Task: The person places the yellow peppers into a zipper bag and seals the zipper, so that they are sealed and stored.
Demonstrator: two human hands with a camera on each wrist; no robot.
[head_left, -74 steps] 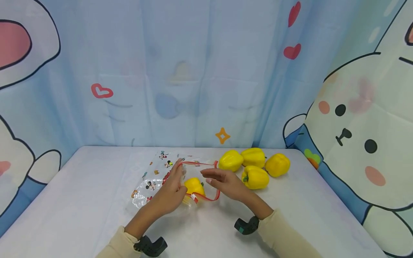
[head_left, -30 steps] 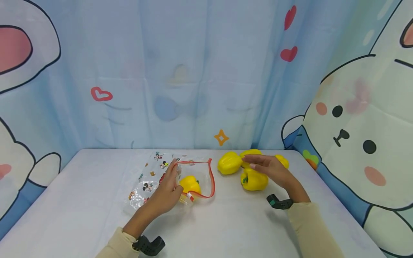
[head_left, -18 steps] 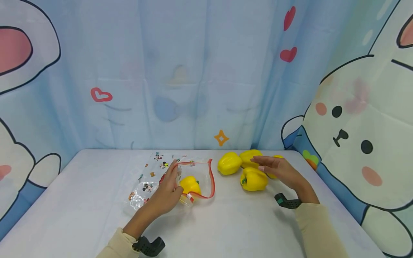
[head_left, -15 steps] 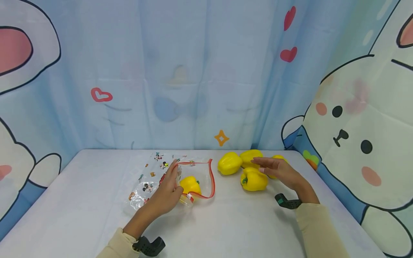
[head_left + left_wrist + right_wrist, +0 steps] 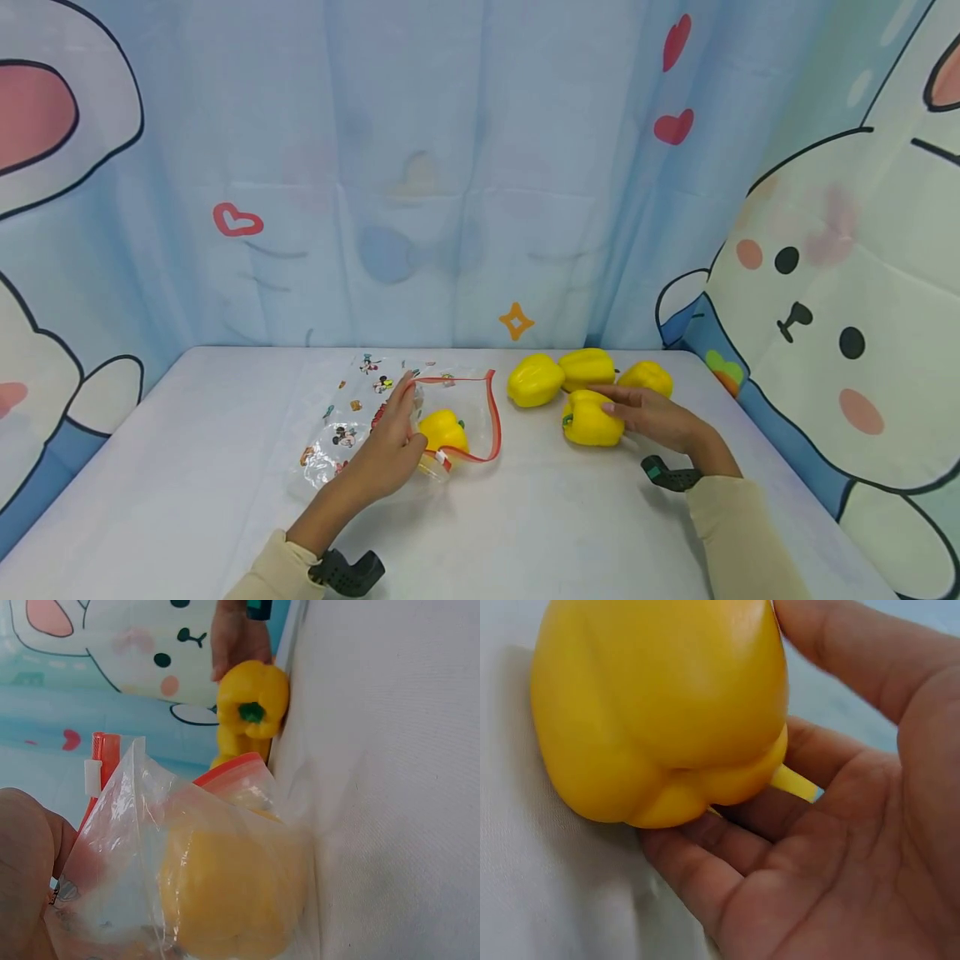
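Observation:
A clear zip bag (image 5: 345,429) with cartoon prints and a red zip edge lies on the table. My left hand (image 5: 390,442) holds it at the mouth, which gapes to the right. Inside sits one yellow bell pepper (image 5: 442,431), blurred through the plastic in the left wrist view. My right hand (image 5: 660,421) grips another bell pepper (image 5: 592,419), thumb on the near side and fingers round the far side. In the right wrist view, this pepper (image 5: 667,712) shows its lobed bottom toward the palm, close over the cloth.
Behind the right hand stand more yellow bell peppers: one at the left (image 5: 536,381), one in the middle (image 5: 587,368) and one at the right (image 5: 647,377). The white-covered table (image 5: 517,533) meets a printed blue curtain (image 5: 405,250) along its back edge.
My right hand has moved right from the bag's mouth to the loose peppers, then lowered and closed round the front one. The left hand and bag have hardly moved.

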